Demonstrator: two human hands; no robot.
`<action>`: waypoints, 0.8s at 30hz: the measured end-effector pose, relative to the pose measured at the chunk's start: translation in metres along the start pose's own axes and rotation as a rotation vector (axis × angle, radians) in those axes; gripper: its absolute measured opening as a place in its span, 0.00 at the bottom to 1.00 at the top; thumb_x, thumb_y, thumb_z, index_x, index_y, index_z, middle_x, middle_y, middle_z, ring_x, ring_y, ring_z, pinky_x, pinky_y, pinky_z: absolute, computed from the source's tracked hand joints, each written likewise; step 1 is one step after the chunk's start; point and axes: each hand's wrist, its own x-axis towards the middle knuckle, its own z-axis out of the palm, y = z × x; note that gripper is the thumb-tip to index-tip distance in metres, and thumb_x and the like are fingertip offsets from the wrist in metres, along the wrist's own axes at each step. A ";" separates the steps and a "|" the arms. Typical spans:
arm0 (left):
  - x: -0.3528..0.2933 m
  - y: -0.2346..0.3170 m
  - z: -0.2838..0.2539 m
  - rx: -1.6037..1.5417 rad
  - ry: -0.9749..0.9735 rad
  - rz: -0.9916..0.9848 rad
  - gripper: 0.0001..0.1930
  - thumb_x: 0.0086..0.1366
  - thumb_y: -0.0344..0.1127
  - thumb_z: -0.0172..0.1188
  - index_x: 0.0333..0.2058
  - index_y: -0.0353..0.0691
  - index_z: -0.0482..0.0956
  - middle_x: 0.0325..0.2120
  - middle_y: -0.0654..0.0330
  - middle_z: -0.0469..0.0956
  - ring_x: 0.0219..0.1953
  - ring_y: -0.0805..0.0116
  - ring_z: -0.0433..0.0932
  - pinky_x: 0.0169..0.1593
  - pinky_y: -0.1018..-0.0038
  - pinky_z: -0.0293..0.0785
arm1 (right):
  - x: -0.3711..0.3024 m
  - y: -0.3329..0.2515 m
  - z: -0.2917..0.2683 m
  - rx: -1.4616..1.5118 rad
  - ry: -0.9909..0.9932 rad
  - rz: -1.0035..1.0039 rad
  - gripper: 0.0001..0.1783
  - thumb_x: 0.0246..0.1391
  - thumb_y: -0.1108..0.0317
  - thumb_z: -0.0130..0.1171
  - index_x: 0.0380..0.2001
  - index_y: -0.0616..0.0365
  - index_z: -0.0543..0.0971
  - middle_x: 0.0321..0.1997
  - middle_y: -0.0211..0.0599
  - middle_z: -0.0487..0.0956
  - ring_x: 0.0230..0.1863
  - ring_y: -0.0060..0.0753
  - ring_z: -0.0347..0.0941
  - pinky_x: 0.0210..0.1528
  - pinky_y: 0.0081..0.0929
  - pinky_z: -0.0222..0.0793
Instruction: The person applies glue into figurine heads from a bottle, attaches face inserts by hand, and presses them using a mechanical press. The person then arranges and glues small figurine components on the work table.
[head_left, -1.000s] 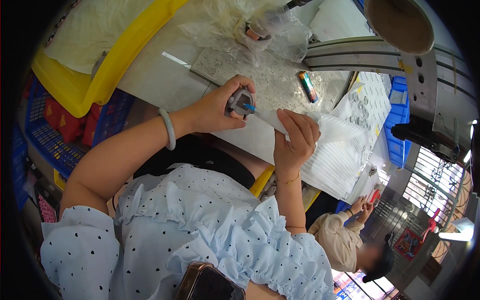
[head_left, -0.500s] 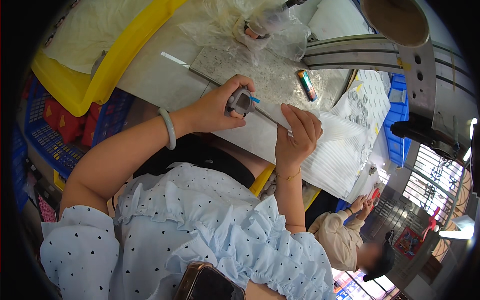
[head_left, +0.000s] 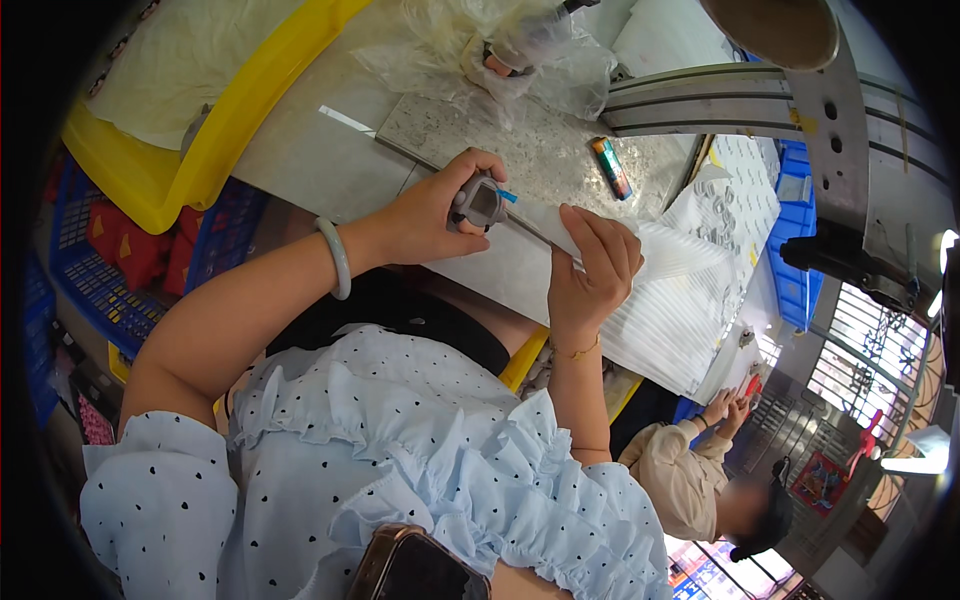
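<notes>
Left fingers (head_left: 484, 160) grip a hollow grey part (head_left: 482, 204) in the frame's upper middle; right fingers (head_left: 594, 238) hold a white, blue-tipped tube (head_left: 543, 222) just beside it.

Wearer's hands, two: left hand (head_left: 443, 212), right hand (head_left: 594, 258). Small items, one each by my remote count: grey part (head_left: 480, 204), blue-tipped white tube (head_left: 545, 218), multicoloured cylinder (head_left: 611, 168), phone (head_left: 425, 572). Wrist ornaments, two: pale bangle (head_left: 340, 260), thin bracelet (head_left: 580, 352). I further count one yellow bin (head_left: 240, 115) and one co-worker (head_left: 675, 478).
</notes>
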 end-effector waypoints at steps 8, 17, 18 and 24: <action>0.000 -0.003 0.001 0.107 0.058 0.092 0.29 0.45 0.25 0.62 0.47 0.45 0.59 0.39 0.59 0.66 0.41 0.67 0.69 0.46 0.74 0.66 | -0.006 0.005 -0.005 -0.033 -0.004 0.018 0.21 0.27 0.83 0.57 0.31 0.53 0.81 0.34 0.28 0.78 0.39 0.32 0.70 0.46 0.26 0.60; -0.001 -0.008 0.002 0.128 0.061 0.145 0.31 0.46 0.25 0.63 0.49 0.46 0.58 0.37 0.59 0.66 0.38 0.68 0.69 0.44 0.74 0.67 | 0.014 0.024 0.015 0.341 -0.074 0.360 0.16 0.39 0.77 0.62 0.36 0.57 0.74 0.36 0.33 0.78 0.38 0.29 0.72 0.42 0.24 0.67; -0.002 -0.007 0.003 0.144 0.069 0.150 0.31 0.46 0.25 0.63 0.49 0.46 0.58 0.37 0.60 0.66 0.37 0.68 0.69 0.43 0.74 0.68 | 0.016 0.028 0.023 0.337 -0.064 0.363 0.16 0.39 0.77 0.62 0.36 0.57 0.74 0.36 0.33 0.78 0.38 0.29 0.72 0.42 0.24 0.67; -0.005 -0.003 0.006 0.240 0.065 0.110 0.32 0.47 0.25 0.62 0.50 0.46 0.58 0.35 0.60 0.67 0.33 0.69 0.70 0.41 0.74 0.68 | 0.022 0.038 0.030 0.374 -0.127 0.355 0.19 0.41 0.78 0.60 0.40 0.58 0.70 0.35 0.31 0.78 0.38 0.25 0.72 0.43 0.22 0.67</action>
